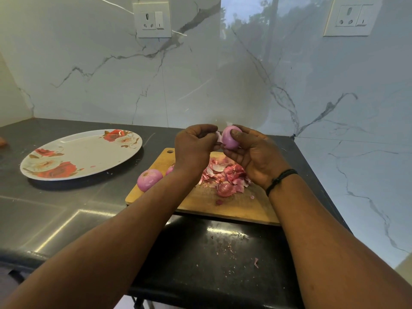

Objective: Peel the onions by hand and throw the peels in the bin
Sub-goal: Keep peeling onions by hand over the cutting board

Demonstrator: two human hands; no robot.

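Floral plate (73, 150) seemingly empty, hands (225, 150) peeling onion (230, 138)

Glossy marble-look wall tiles (200, 74) back a polished dark stone counter (66, 219); a matt wooden chopping board (200, 204) carries papery onion peels (223, 172), beside a possibly melamine plate (73, 152).

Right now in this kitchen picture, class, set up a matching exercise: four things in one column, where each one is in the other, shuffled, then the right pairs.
Things:
1. floral plate
2. peeled onion
3. pile of onion peels
4. wall socket

Places:
A. on the wooden chopping board
B. on the marble wall
C. held in the right hand
D. on the dark counter, left of the board

Pairs: 1-D, 2-C, 3-A, 4-B
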